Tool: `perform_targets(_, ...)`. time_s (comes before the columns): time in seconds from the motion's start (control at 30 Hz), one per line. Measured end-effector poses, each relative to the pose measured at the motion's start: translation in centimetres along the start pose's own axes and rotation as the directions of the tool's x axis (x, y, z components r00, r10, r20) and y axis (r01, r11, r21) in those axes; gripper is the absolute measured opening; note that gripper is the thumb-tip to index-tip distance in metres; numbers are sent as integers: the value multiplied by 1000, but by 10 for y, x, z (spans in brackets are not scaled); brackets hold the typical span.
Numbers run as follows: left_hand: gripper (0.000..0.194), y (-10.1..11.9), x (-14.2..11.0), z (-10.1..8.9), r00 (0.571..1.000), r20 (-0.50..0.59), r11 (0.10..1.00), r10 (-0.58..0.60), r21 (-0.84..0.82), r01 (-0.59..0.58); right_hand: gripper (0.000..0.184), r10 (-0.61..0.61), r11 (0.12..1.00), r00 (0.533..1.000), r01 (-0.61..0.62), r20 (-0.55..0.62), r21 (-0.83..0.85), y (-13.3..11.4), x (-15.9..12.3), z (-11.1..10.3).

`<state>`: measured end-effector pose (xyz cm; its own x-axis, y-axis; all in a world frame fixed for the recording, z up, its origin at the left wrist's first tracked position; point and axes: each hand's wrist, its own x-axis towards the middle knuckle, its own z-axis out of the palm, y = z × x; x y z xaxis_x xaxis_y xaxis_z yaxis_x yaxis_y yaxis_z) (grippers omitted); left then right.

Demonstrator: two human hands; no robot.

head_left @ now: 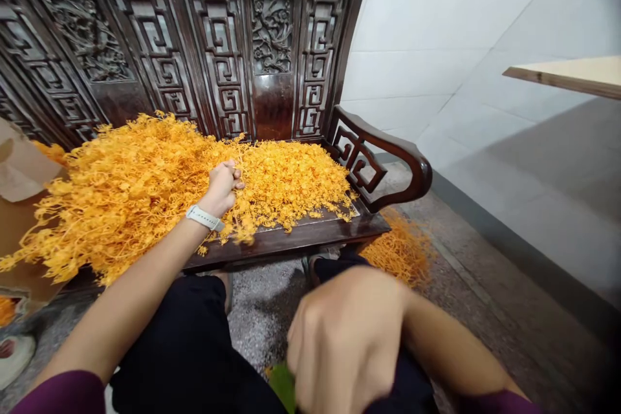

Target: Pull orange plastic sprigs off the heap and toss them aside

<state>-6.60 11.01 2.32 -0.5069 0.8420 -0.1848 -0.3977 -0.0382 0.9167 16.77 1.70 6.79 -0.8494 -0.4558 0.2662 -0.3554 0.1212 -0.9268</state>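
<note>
A big heap of orange artificial flower sprigs [145, 181] covers the seat of a dark carved wooden bench [301, 236]. My left hand [223, 186], with a pale watch on its wrist, reaches into the middle of the heap and its fingers are closed on some of the orange sprigs. My right hand [347, 336] is low and close to the camera, over my lap. It is curled into a fist, with a green piece [282, 385] showing just below it; whether the fist holds that piece is hidden.
More orange sprigs [402, 249] lie on the speckled floor beside the bench's right arm [388, 165]. Brown cardboard [19, 174] stands at the far left. A white tiled wall rises on the right, with a pale tabletop edge [567, 74] jutting in.
</note>
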Motion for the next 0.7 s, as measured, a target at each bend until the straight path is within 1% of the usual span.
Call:
perform_targets(0.03,30,1,1,-2,1000,5,1000,4,-3,-4,14,-22,999,969,29,-245,26,-3,-9,-15)
perform_targets(0.07,29,1,1,-2,1000,12,1000,4,-6,-4,25,-51,997,845,77,-532,26,-4,-19,-32)
perform_targets(0.1,29,0,1,-2,1000,19,1000,1,-6,-1,37,-59,994,693,111,-718,25,-2,-30,-50)
perform_targets(0.13,30,-2,0,-1,1000,26,1000,-5,-5,5,44,-40,989,531,143,-846,43,3,-39,-68)
perform_targets(0.17,30,-4,-1,0,999,35,1000,-15,0,15,45,25,978,372,181,-928,99,11,-47,-82)
perform_targets(0.2,30,-5,-2,1,999,45,1000,-28,7,27,43,137,955,254,222,-957,195,23,-54,-94)
perform_targets(0.23,31,-7,-3,2,997,57,999,-42,17,41,39,255,920,166,261,-953,292,37,-58,-102)
perform_targets(0.27,30,-9,-5,3,996,71,998,-57,27,55,35,364,880,115,284,-924,381,51,-62,-106)
perform_targets(0.3,30,-11,-7,4,994,84,997,-69,38,66,33,434,850,97,285,-895,443,64,-64,-107)
perform_targets(0.33,28,-12,-8,5,992,100,996,-77,46,72,31,470,838,83,270,-878,474,76,-67,-106)
perform_targets(0.37,27,-13,-10,6,990,120,996,-78,51,73,31,481,840,65,252,-874,481,85,-68,-104)
perform_targets(0.4,25,-14,-13,6,986,145,996,-76,51,70,32,474,851,32,242,-880,467,91,-70,-102)
perform_targets(0.47,21,-14,-18,9,977,203,997,-69,34,64,35,460,865,-50,249,-887,435,96,-73,-98)
perform_targets(0.5,20,-13,-21,10,971,231,998,-66,18,64,37,465,863,-74,259,-882,433,95,-74,-97)
perform_targets(0.53,20,-13,-24,12,965,255,998,-66,3,67,40,472,859,-74,266,-879,439,94,-75,-97)
perform_targets(0.57,19,-12,-28,15,959,274,997,-69,-8,74,42,472,856,-48,264,-881,444,92,-74,-96)
perform_targets(0.67,18,-14,-38,23,941,325,995,-91,-1,96,45,406,883,92,216,-909,417,88,-69,-94)
perform_targets(0.7,18,-15,-41,26,937,336,995,-98,13,100,45,372,900,121,198,-920,390,87,-67,-92)
